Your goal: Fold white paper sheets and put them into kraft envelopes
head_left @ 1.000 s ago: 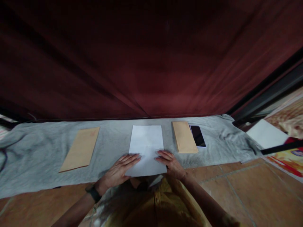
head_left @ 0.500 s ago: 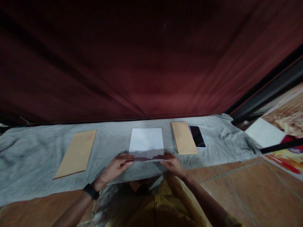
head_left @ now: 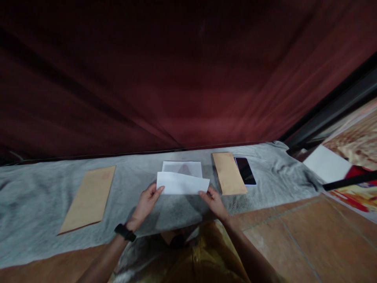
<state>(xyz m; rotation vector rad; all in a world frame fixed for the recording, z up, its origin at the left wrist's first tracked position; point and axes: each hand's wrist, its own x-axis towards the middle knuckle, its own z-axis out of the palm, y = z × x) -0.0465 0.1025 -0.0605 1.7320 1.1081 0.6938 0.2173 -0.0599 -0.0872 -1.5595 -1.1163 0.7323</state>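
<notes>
My left hand (head_left: pixel 149 200) pinches the lower left corner of a white sheet of paper (head_left: pixel 182 184), thumb on top. The lower right corner is gripped the same way by my right hand (head_left: pixel 214 201). This paper is raised off the grey cloth (head_left: pixel 138 169) and shows as a wide strip. Behind it lies white paper (head_left: pixel 173 167) in shadow on the cloth; whether the two are joined by a fold I cannot tell. A brown envelope (head_left: pixel 90 196) rests to the left of my left hand. Beyond my right hand is another brown envelope (head_left: pixel 229 173), possibly a stack.
A dark-screened phone (head_left: pixel 245 171) lies against the right envelope. A dark red curtain (head_left: pixel 182 98) hangs behind the cloth. At the right stand a dark metal bar (head_left: pixel 350 181), a white card (head_left: pixel 326 163) and a printed poster (head_left: pixel 353 198). Brown floor tiles (head_left: pixel 294 232) lie in front.
Both hands have lifted the near edge of the white paper up off the cloth, so it now stands as a strip before the paper behind. The view has shifted slightly.
</notes>
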